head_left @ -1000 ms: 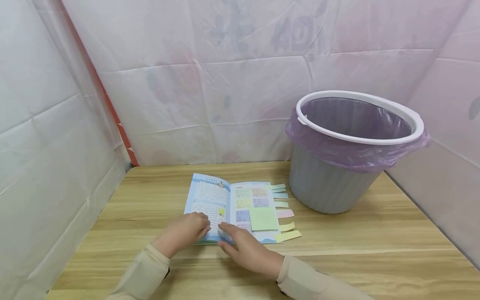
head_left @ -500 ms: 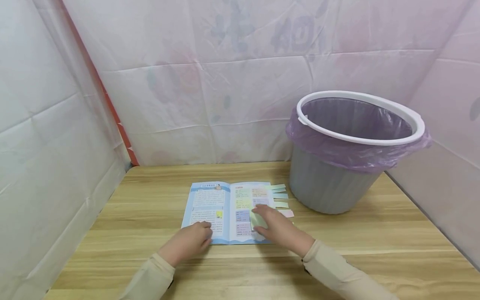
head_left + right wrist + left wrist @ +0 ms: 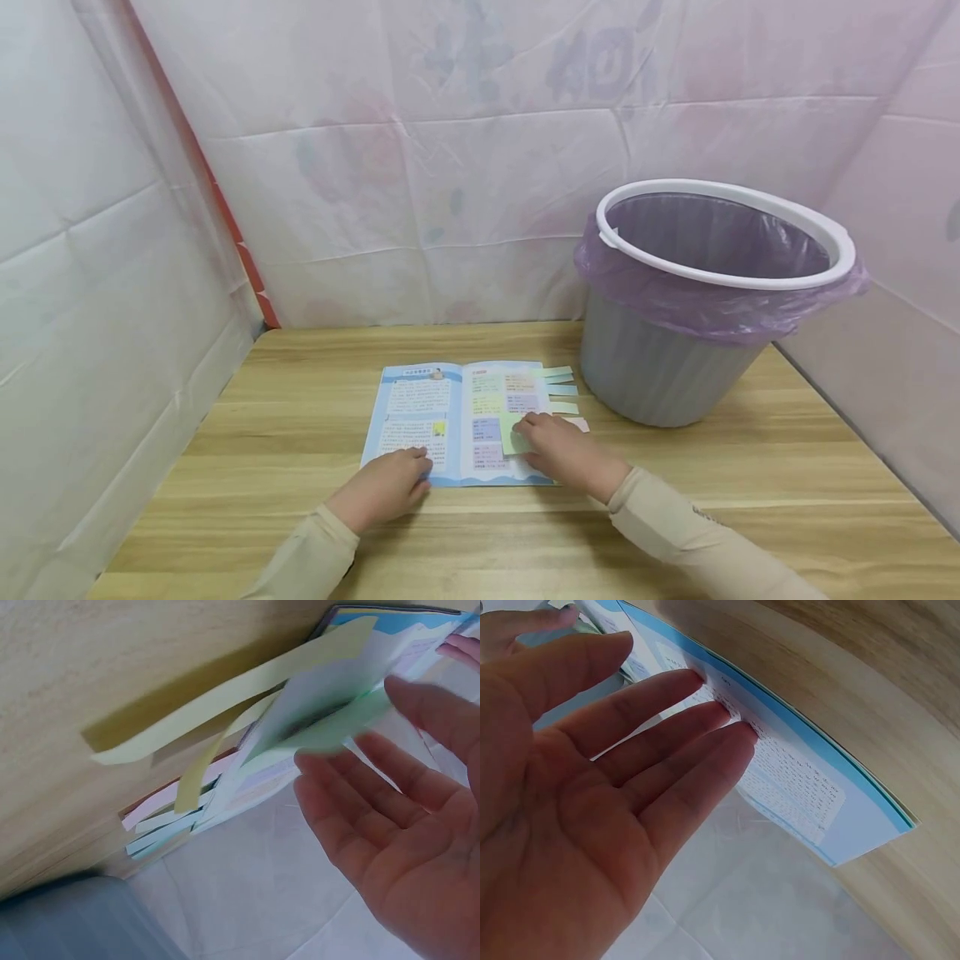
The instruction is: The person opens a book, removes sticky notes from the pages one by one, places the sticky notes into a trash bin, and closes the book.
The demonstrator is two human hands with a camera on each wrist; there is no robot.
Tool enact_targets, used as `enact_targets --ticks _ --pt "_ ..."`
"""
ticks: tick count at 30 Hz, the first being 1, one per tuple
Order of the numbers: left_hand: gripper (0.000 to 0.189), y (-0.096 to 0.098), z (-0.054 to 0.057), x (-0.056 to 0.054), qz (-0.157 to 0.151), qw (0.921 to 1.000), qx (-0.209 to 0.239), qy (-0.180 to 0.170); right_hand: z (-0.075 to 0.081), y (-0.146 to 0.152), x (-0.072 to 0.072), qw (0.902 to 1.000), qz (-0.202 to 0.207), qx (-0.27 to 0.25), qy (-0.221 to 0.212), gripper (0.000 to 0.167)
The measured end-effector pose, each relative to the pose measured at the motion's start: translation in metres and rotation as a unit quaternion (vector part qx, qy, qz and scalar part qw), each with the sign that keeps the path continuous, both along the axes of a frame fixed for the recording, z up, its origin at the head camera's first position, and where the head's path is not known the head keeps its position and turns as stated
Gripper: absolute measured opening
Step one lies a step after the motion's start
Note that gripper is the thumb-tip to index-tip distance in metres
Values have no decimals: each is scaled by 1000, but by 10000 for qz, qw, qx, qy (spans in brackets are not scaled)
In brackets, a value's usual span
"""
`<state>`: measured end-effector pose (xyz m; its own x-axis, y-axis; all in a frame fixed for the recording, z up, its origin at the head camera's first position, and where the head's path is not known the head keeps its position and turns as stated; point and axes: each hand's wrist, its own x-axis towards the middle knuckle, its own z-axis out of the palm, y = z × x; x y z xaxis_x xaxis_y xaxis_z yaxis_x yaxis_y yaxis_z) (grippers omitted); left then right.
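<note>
An open book with blue-edged printed pages lies flat on the wooden table. My left hand rests its fingertips on the lower left page, fingers nearly straight in the left wrist view. Over the right page, my right hand touches a square green sticky note with its fingertips and partly covers it. In the right wrist view, the green note stands partly off the page at the fingers, thumb apart from them. Coloured paper tabs stick out from the book's right edge; yellow strips show nearest the right wrist camera.
A grey bin with a white rim ring and a purple bag stands right of the book, near the back. Pale cloth hangs behind and along both sides of the table.
The left page has come down flat. My right hand has moved from the lower middle of the book rightwards onto the green sticky note; my left hand has shifted slightly towards the table's near edge.
</note>
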<state>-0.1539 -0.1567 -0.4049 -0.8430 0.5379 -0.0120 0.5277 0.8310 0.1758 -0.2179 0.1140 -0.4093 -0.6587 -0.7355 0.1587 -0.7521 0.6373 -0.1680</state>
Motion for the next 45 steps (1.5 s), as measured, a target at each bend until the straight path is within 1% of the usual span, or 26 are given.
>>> enact_targets --ticks 3,8,10,13,19,24,31,33,38,42,45 --pt "13 1 0 0 50 10000 17 -36 1 -1 0 9996 -67 -112 263 23" --pt "16 2 2 1 40 10000 73 -28 3 -3 -3 9960 -557 -264 650 7" --pt "16 2 3 1 30 9999 110 -37 3 -2 -5 9935 -783 -349 752 9" --pt "18 2 3 2 34 9999 141 -60 3 0 -7 9904 -998 -503 815 15" --pt "22 2 3 3 106 9995 230 -164 4 2 -9 9869 -1249 -756 693 16" --pt "23 3 3 4 119 9995 241 -166 5 2 -10 9836 -1456 -920 541 19" --pt "23 2 1 4 115 9994 292 -139 4 3 -13 9773 -1753 -1103 446 27" --pt "22 2 1 4 119 9994 295 -125 4 4 -13 9760 -1770 -1180 457 28" --pt "25 1 -1 5 230 9991 274 -247 1 7 -15 9734 -1720 -1365 656 29" --pt "28 1 -1 5 282 9989 232 -298 3 9 -15 9716 -1771 -1436 632 30" --pt "28 1 -1 5 290 9987 273 -310 7 10 -16 9703 -1825 -1453 643 27"
